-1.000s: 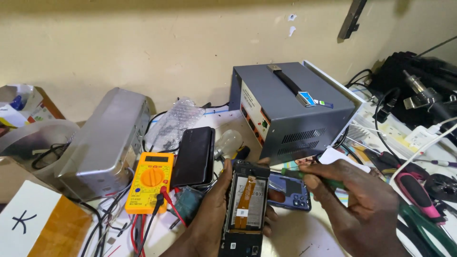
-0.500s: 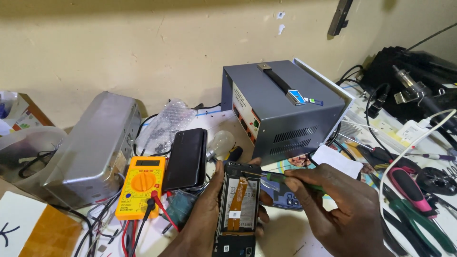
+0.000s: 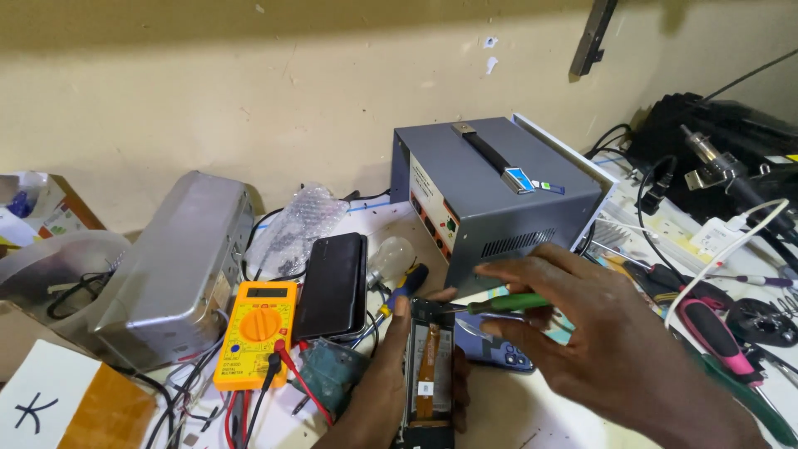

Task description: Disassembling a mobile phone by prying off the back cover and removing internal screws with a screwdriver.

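My left hand [image 3: 378,391] grips an opened phone [image 3: 430,370], back cover off, with an orange flex ribbon showing inside. My right hand [image 3: 603,349] holds a green-handled screwdriver [image 3: 507,303] whose tip points left at the phone's top edge. Under my right hand lies a blue phone back cover [image 3: 490,342] with camera holes.
A grey metal power unit [image 3: 490,195] stands behind the hands. Left of it lie a black phone [image 3: 334,285], a light bulb [image 3: 391,258], an orange multimeter [image 3: 253,330] with red and black leads, and a silver metal box [image 3: 179,266]. Tools and cables crowd the right side.
The view has shifted slightly. My right hand has spread its fingers and moved the screwdriver up toward the top edge of the phone. The left hand keeps its hold.
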